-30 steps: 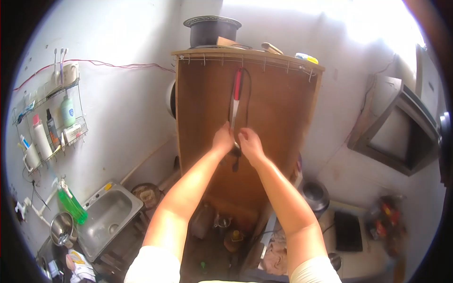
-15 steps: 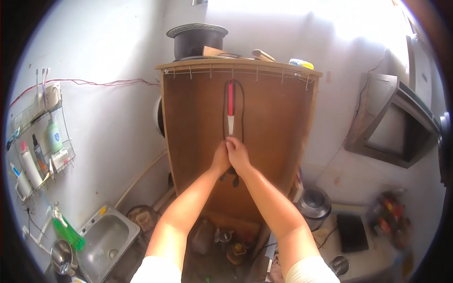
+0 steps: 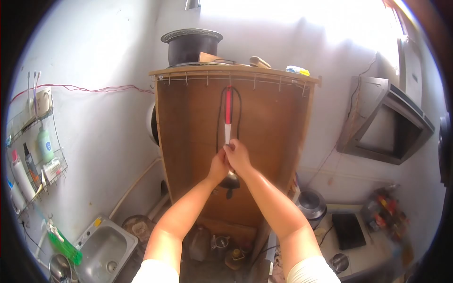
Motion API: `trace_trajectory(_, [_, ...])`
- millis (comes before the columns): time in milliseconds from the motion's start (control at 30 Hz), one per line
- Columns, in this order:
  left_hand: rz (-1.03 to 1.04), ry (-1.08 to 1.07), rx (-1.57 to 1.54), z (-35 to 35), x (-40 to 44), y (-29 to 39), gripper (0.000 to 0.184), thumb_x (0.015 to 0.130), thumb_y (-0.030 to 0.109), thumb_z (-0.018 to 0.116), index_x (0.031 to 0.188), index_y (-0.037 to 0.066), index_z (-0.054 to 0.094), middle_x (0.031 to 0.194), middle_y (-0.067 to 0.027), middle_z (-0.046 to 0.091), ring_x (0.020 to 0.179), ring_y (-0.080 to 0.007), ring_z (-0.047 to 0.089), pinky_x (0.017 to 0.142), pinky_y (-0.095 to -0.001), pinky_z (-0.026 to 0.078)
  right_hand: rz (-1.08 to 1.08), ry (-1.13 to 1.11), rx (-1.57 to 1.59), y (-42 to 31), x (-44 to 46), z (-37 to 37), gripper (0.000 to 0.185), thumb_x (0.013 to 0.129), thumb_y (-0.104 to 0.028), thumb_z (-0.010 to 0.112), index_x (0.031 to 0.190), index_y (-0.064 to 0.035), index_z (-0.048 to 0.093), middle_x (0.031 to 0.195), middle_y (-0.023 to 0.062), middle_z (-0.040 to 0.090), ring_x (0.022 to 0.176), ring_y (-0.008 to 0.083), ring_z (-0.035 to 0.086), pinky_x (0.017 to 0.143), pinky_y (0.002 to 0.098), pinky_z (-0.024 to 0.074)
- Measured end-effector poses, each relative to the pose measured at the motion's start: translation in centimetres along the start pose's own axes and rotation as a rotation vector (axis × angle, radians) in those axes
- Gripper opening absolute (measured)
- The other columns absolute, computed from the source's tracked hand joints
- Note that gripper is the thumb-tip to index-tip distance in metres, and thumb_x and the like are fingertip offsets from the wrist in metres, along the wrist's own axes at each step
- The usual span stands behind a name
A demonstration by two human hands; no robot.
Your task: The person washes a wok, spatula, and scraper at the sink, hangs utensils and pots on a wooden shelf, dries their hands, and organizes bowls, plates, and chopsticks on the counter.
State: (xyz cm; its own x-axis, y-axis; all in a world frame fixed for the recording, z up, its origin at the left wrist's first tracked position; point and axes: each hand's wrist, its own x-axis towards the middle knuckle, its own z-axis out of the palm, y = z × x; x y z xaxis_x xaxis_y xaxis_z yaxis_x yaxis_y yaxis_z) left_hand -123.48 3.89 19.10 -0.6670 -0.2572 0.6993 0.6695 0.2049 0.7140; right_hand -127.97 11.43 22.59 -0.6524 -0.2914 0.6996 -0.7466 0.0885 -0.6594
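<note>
A ladle (image 3: 229,106) with a red and black handle hangs upright from a hook rail (image 3: 255,78) on the side of a wooden cabinet (image 3: 271,122). My right hand (image 3: 238,155) is closed around its metal shaft, thumb and fingers pressed together. Just below and to the left, my left hand (image 3: 218,166) is also closed at the shaft, against the right hand. Under both hands the dark rounded bowl shows. A black cord (image 3: 239,101) hangs in a loop around the ladle; its lower part passes behind my hands.
On the cabinet top stand a dark pot (image 3: 192,49) and a wooden-handled brush-like item (image 3: 259,62). To the left are a wire shelf (image 3: 55,160) with bottles and a steel sink (image 3: 101,250). A range hood (image 3: 382,122) and a black cooktop (image 3: 349,231) are at right.
More of the ladle's bowl now shows below my hands, which stay closed around the shaft. The whole scene has shifted slightly left and down as my head moved.
</note>
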Motion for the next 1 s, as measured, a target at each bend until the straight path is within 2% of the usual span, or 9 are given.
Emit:
trace_trajectory(100, [-0.088,-0.016,0.255,-0.5,0.6,-1.9,0.022,0.091,0.017,0.044,0.105,0.002,0.052,0.081,-0.0063,0.058,0.076,-0.0134,0.055,0.067,-0.0276,0.044,0.104,-0.038,0.117,-0.9,0.0,-0.8,0.017,0.083,-0.016,0.056,0.079,0.0005,0.054,0.065,0.0092,0.056,0.060,0.0178,0.056,0.055,0.0318,0.0429])
trace_trajectory(200, [-0.027,0.036,0.145,0.0,0.0,-0.6,0.020,0.091,0.015,0.046,0.105,0.003,0.051,0.085,-0.0046,0.058,0.078,-0.0126,0.054,0.067,-0.0269,0.044,0.068,-0.049,0.168,0.1,0.7,-0.3,0.017,0.082,-0.016,0.057,0.079,0.0002,0.057,0.066,0.0129,0.057,0.057,0.0222,0.055,0.053,0.0335,0.0417])
trace_trajectory(300, [0.061,0.054,0.120,0.2,0.0,1.5,0.021,0.090,0.014,0.047,0.108,0.003,0.050,0.087,-0.0035,0.058,0.078,-0.0125,0.053,0.068,-0.0273,0.044,-0.024,0.004,0.191,-1.0,0.6,-0.2,0.019,0.083,-0.018,0.057,0.078,0.0001,0.057,0.065,0.0127,0.056,0.057,0.0214,0.053,0.054,0.0329,0.0408])
trace_trajectory(400, [0.300,0.072,0.184,0.8,0.4,1.1,0.022,0.090,0.012,0.046,0.110,0.003,0.050,0.088,-0.0037,0.058,0.079,-0.0126,0.053,0.069,-0.0271,0.043,-0.142,0.145,0.161,-2.9,-0.5,-0.8,0.021,0.086,-0.020,0.054,0.077,-0.0008,0.057,0.064,0.0107,0.055,0.059,0.0174,0.051,0.056,0.0307,0.0407])
trace_trajectory(500, [0.207,-0.076,0.189,2.8,-0.3,3.4,0.025,0.090,0.016,0.047,0.112,0.004,0.049,0.090,-0.0051,0.059,0.084,-0.0131,0.055,0.070,-0.0271,0.044,-0.048,0.250,0.320,-4.2,-2.0,-3.0,0.028,0.091,-0.023,0.048,0.075,-0.0018,0.056,0.063,0.0066,0.054,0.061,0.0133,0.049,0.058,0.0286,0.0407])
trace_trajectory(600, [0.174,-0.120,0.143,6.6,-0.2,3.9,0.027,0.088,0.020,0.049,0.109,0.004,0.049,0.092,-0.0106,0.061,0.088,-0.0175,0.059,0.069,-0.0286,0.044,-0.072,0.392,0.461,-2.6,-2.1,-5.4,0.034,0.094,-0.025,0.043,0.071,-0.0030,0.054,0.062,0.0027,0.053,0.059,0.0104,0.046,0.058,0.0270,0.0396])
trace_trajectory(767, [0.141,-0.237,0.203,11.9,-0.1,3.4,0.023,0.088,0.020,0.048,0.103,0.003,0.049,0.090,-0.0199,0.060,0.088,-0.0283,0.060,0.069,-0.0334,0.045,0.054,0.401,0.396,-1.0,-2.5,-11.1,0.039,0.095,-0.030,0.041,0.068,-0.0039,0.052,0.060,0.0014,0.052,0.057,0.0093,0.043,0.055,0.0260,0.0376])
trace_trajectory(933, [0.177,-0.191,0.016,15.6,-0.5,1.5,0.029,0.088,0.019,0.047,0.112,0.002,0.047,0.093,-0.0140,0.061,0.090,-0.0222,0.059,0.073,-0.0310,0.045,0.135,0.395,0.424,0.1,-3.0,-13.8,0.041,0.095,-0.034,0.041,0.067,-0.0051,0.050,0.060,0.0022,0.054,0.057,0.0091,0.045,0.057,0.0262,0.0392])
trace_trajectory(1000, [0.138,-0.230,0.069,15.8,-0.5,1.1,0.031,0.088,0.020,0.047,0.114,0.003,0.047,0.095,-0.0125,0.061,0.091,-0.0203,0.058,0.075,-0.0302,0.045,0.160,0.390,0.438,0.5,-3.1,-14.1,0.040,0.094,-0.035,0.041,0.068,-0.0052,0.050,0.061,0.0029,0.055,0.057,0.0092,0.045,0.058,0.0263,0.0398])
